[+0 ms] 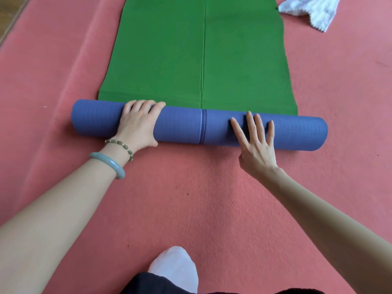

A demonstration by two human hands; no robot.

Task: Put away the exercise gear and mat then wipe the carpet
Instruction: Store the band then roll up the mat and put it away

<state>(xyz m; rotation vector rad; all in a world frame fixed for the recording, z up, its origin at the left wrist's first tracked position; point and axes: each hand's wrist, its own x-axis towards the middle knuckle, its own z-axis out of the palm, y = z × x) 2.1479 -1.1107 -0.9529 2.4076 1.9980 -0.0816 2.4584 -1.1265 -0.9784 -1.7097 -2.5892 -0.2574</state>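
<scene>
While mat (180,126) is half rolled: both hands pin it so the coil can't spring open.
left hand (137,126): fingers curled over mat, gripping.
right hand (256,149): fingers straight, pressing flat.

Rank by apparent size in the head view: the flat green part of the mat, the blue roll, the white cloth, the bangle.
1. Flat green part of the mat.
2. Blue roll.
3. White cloth, though the frame edge cuts it and it lies farther away.
4. Bangle, smallest despite being nearest.
</scene>
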